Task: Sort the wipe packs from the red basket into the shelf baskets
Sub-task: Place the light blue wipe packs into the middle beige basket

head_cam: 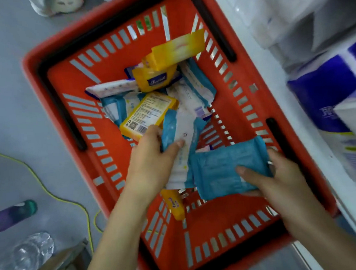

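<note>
Down at the 5 o'clock end of the red basket both hands are already loaded. The right hand grips a blue pack, thumb flat on the top face and the other fingers curled underneath, so they're mostly hidden. That pack's long axis runs roughly 8-to-2 o'clock and it's lifted clear of the pile.

The left hand pinches a white-and-blue pack just beside it at 9 o'clock, with the thumb across the front and the fingers wrapped behind. That one lies close to 12-to-6, and its far end is still touching the heap.

What matters for the next move is that the shelf sits along the basket's 3 o'clock side. That makes the right hand the nearer one, and its pack is free, so it probably goes first with a short swing toward 2 or 3 o'clock. The shelf baskets themselves aren't in the shot, so there's no telling which one it belongs in.

Plenty is left to sort: a yellow pack with a barcode sits at the 12 o'clock side of the left hand, touching its fingers. Another yellow pack leans on the far wall, and a small yellow one stands below the left wrist.
</note>
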The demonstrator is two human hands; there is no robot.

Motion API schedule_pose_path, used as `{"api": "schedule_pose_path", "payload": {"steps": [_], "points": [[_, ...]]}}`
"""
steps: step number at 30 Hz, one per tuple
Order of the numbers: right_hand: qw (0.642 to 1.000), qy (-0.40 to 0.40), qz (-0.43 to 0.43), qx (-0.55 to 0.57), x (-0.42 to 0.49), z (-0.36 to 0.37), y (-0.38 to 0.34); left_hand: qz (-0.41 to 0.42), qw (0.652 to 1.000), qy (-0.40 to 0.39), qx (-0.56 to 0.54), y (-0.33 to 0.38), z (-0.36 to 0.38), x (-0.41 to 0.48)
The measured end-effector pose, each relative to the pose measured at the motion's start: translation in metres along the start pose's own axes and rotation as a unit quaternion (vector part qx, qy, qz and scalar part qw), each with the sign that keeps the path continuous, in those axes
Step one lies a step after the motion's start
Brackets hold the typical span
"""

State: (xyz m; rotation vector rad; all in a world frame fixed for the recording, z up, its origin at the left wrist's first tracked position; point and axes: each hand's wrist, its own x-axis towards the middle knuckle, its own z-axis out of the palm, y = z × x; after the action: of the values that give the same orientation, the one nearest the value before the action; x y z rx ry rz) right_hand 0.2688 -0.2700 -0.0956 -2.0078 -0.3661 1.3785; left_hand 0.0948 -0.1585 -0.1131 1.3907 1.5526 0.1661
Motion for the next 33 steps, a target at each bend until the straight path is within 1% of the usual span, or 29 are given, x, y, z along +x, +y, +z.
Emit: {"api": "schedule_pose_path", "payload": {"steps": [1,3,6,7,8,9,10,11,12,14,16,18,20,21,22,24,29,31,33], "points": [[0.999,0.01,-0.005,0.036,-0.014,-0.009,-0.006,-0.017,0.997,-0.009,-0.081,0.009,-0.009,-0.01],[0.996,0.02,-0.036,0.085,-0.047,-0.026,-0.025,-0.041,0.972,-0.033,-0.231,0.037,-0.027,-0.041],[0.988,0.006,-0.121,0.099,-0.101,-0.044,-0.068,-0.064,0.907,-0.096,-0.404,0.082,-0.05,-0.082],[0.983,0.019,-0.141,0.112,-0.119,-0.054,-0.083,-0.079,0.887,-0.106,-0.443,0.099,-0.055,-0.09],[0.977,0.05,-0.154,0.139,-0.135,-0.066,-0.098,-0.097,0.876,-0.102,-0.461,0.118,-0.063,-0.101],[0.969,0.092,-0.173,0.152,-0.156,-0.08,-0.114,-0.107,0.879,-0.1,-0.454,0.136,-0.07,-0.113],[0.959,0.125,-0.178,0.183,-0.177,-0.091,-0.13,-0.136,0.875,-0.101,-0.453,0.151,-0.076,-0.125],[0.948,0.146,-0.203,0.196,-0.197,-0.105,-0.139,-0.145,0.854,-0.133,-0.481,0.168,-0.079,-0.14],[0.934,0.162,-0.212,0.237,-0.215,-0.116,-0.147,-0.146,0.831,-0.171,-0.509,0.187,-0.082,-0.157],[0.901,0.19,-0.22,0.323,-0.247,-0.138,-0.152,-0.13,0.804,-0.192,-0.548,0.222,-0.086,-0.191],[0.887,0.212,-0.244,0.328,-0.286,-0.146,-0.161,-0.117,0.801,-0.184,-0.557,0.255,-0.088,-0.228],[0.884,0.232,-0.253,0.318,-0.326,-0.157,-0.164,-0.127,0.773,-0.28,-0.555,0.276,-0.084,-0.268],[0.892,0.213,-0.266,0.298,-0.366,-0.165,-0.165,-0.086,0.758,-0.372,-0.529,0.283,-0.089,-0.307],[0.894,0.209,-0.27,0.29,-0.385,-0.171,-0.164,-0.067,0.753,-0.395,-0.523,0.286,-0.087,-0.325],[0.893,0.214,-0.278,0.283,-0.404,-0.176,-0.162,-0.056,0.755,-0.409,-0.509,0.29,-0.084,-0.341],[0.881,0.251,-0.294,0.274,-0.438,-0.189,-0.151,-0.036,0.747,-0.439,-0.499,0.301,-0.072,-0.368],[0.825,0.358,-0.336,0.278,-0.508,-0.22,-0.11,0.011,0.742,-0.494,-0.453,0.311,-0.039,-0.452],[0.811,0.391,-0.352,0.258,-0.534,-0.23,-0.092,0.032,0.737,-0.511,-0.442,0.309,-0.018,-0.489],[0.806,0.419,-0.357,0.219,-0.561,-0.242,-0.068,0.056,0.732,-0.528,-0.426,0.304,0.005,-0.53]]}}
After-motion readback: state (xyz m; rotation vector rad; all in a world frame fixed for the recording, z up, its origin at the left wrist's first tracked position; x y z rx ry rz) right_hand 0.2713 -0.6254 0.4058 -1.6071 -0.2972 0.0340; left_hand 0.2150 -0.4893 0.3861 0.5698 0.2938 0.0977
